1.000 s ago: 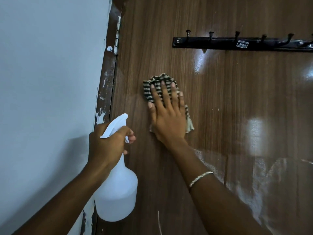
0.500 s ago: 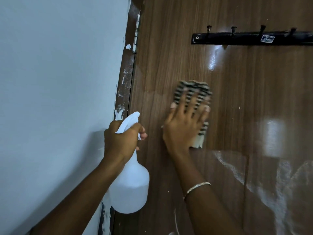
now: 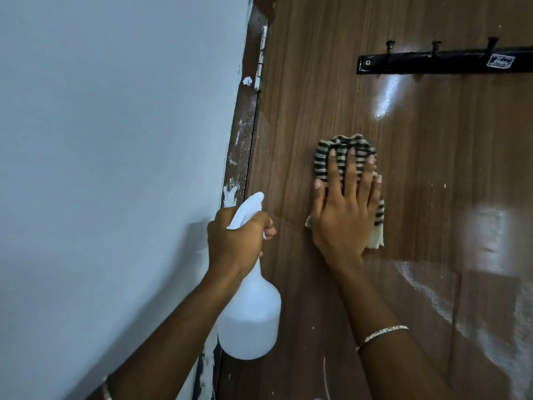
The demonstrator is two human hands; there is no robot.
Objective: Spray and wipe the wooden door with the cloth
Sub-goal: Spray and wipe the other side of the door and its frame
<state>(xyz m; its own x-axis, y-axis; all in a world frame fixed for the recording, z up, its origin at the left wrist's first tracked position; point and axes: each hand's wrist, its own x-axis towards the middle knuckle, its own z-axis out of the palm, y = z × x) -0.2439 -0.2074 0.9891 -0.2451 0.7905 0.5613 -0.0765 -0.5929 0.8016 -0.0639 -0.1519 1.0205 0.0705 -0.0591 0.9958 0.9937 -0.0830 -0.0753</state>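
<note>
From the head view, faced a pale wall (image 3: 115, 140) at left, a hinge (image 3: 261, 62) and a black hook rail (image 3: 444, 62) high on the wooden door (image 3: 317, 96); pressed the striped cloth (image 3: 323, 157) flat against it under the straight-fingered right hand (image 3: 343, 217), clenched the spray bottle (image 3: 251, 319) by its neck in the left hand (image 3: 233, 241) just beside.

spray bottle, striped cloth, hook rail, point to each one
spray bottle (image 3: 249, 321): head view, on its wide lower body.
striped cloth (image 3: 320, 163): head view, on the bunched stripes at its upper left.
hook rail (image 3: 412, 63): head view, on the black bar between two hooks.
</note>
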